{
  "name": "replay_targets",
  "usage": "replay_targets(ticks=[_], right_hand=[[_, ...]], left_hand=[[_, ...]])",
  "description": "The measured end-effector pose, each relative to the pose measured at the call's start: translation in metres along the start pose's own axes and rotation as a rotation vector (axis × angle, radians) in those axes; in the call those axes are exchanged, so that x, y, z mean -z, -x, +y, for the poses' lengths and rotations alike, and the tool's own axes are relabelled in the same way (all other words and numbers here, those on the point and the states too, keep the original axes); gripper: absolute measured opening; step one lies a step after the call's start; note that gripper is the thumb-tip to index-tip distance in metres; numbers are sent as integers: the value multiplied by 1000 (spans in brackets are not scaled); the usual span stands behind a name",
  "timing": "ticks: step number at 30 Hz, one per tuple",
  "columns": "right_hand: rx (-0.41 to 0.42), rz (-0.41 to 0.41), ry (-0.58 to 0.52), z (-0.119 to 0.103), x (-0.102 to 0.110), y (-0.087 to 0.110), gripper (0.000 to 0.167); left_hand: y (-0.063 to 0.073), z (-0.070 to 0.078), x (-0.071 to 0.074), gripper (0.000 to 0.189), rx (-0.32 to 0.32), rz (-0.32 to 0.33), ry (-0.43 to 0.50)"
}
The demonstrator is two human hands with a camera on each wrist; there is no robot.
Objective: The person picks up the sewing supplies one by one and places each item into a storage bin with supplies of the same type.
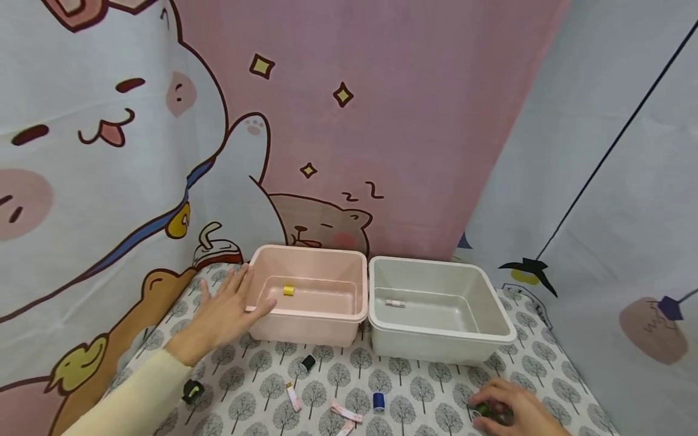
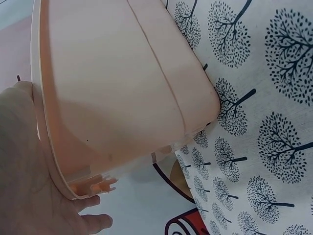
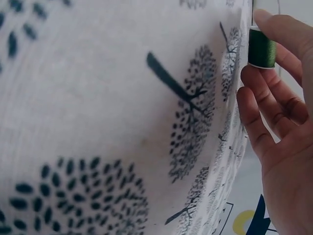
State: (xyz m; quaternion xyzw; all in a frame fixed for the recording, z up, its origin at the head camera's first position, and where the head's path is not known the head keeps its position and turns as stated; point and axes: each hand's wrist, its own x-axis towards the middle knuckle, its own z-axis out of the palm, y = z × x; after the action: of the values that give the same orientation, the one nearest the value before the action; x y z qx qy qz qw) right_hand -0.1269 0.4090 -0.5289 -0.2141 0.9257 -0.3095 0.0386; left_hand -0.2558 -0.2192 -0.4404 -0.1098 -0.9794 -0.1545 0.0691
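Observation:
My left hand (image 1: 220, 312) rests at the left end of the pink bin (image 1: 305, 328), its fingers spread and straight along the rim. The left wrist view shows the palm against the bin's rim (image 2: 45, 117). A yellow thread spool (image 1: 288, 290) lies inside that bin. At the front right, low over the cloth, my right hand (image 1: 520, 410) pinches a green thread spool (image 3: 261, 47) between thumb and fingertips. Beside the pink bin stands a whitish bin (image 1: 431, 346) with a small pale folded strip (image 1: 395, 303) in it.
On the tree-patterned cloth (image 1: 422, 390) lie a dark spool (image 1: 308, 363), a blue spool (image 1: 378, 401) and several pale pink strips (image 1: 293, 396). A small black item with a yellow-green mark (image 1: 192, 391) sits near the left forearm. Printed curtains (image 1: 425, 121) hang behind the bins.

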Motion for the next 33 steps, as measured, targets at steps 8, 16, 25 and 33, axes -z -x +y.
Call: replay_targets(ticks=[8,16,25,33], right_hand=[[140,121,48,-9,-2,-2,24],[206,201,127,-31,7,-11,29],[348,307,188,-61,18,-26,50],[467,343,158,-81,28,-41,55]], left_hand=[[-1,0,0,109,2,-8,-11],[0,0,0,111,-3,-11,-6],[-1,1,0,111,-2,-13,-7],[-2,0,0,109,4,-20,0]])
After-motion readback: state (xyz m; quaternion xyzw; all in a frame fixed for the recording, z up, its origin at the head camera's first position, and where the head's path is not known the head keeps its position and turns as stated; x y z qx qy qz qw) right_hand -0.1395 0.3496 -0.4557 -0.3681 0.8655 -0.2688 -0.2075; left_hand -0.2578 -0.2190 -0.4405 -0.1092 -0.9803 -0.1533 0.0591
